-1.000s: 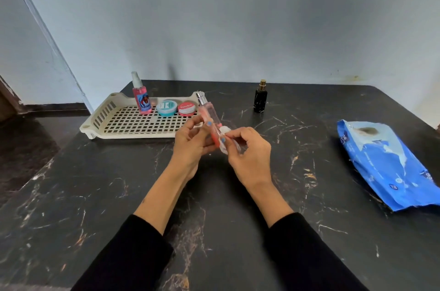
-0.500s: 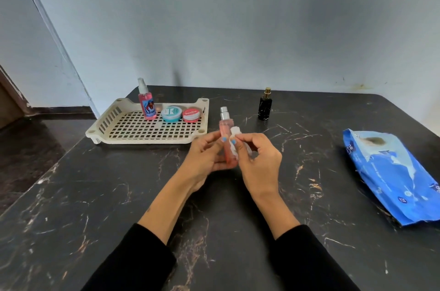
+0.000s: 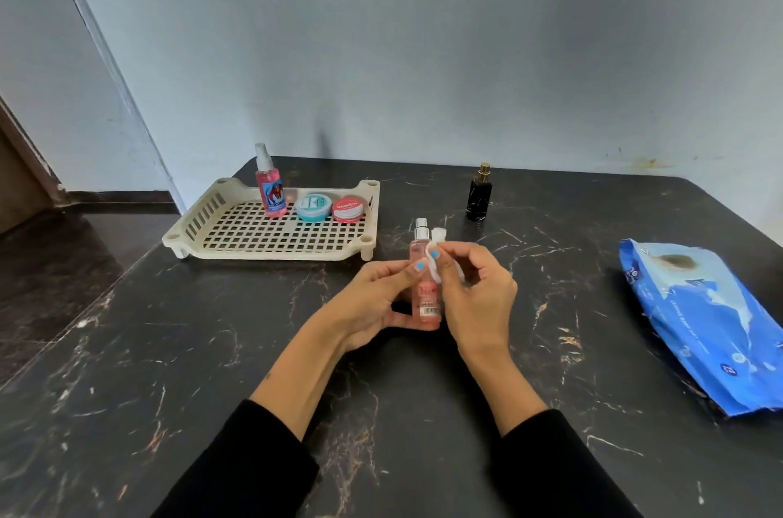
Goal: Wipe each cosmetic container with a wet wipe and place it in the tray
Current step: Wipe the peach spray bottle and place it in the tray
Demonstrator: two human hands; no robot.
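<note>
Gripping a slim pink bottle (image 3: 425,297) upright above the middle of the bench (image 3: 169,348), the left hand (image 3: 373,301) is wrapping its fingers (image 3: 417,268) around the clear plastic body, clamped on it. The bottle is showing a silver cylindrical cap at the top and a small barcode label low on its side. The right hand (image 3: 478,297) is pinching a crumpled white wet wipe (image 3: 436,259) between thumb and fingertips, pressing the soft wad against the bottle's right shoulder, just below the cap.

To the far left, a cream plastic tray (image 3: 237,250) with a square-grid floor and slotted walls is sitting on the bench. Along its far side are standing a tall pink spray bottle (image 3: 270,189) with a clear nozzle, a round teal-and-white jar (image 3: 313,207), and a flat round red tin (image 3: 348,210), side by side.

Beyond the hands, a small black bottle (image 3: 479,199) with a squarish body and gold top is standing alone on the dark, glossy, marble-veined stone surface. At the right edge, a crinkled blue soft-plastic wipes pack (image 3: 712,327) is lying flat. Black sleeves (image 3: 254,462) are covering both forearms.
</note>
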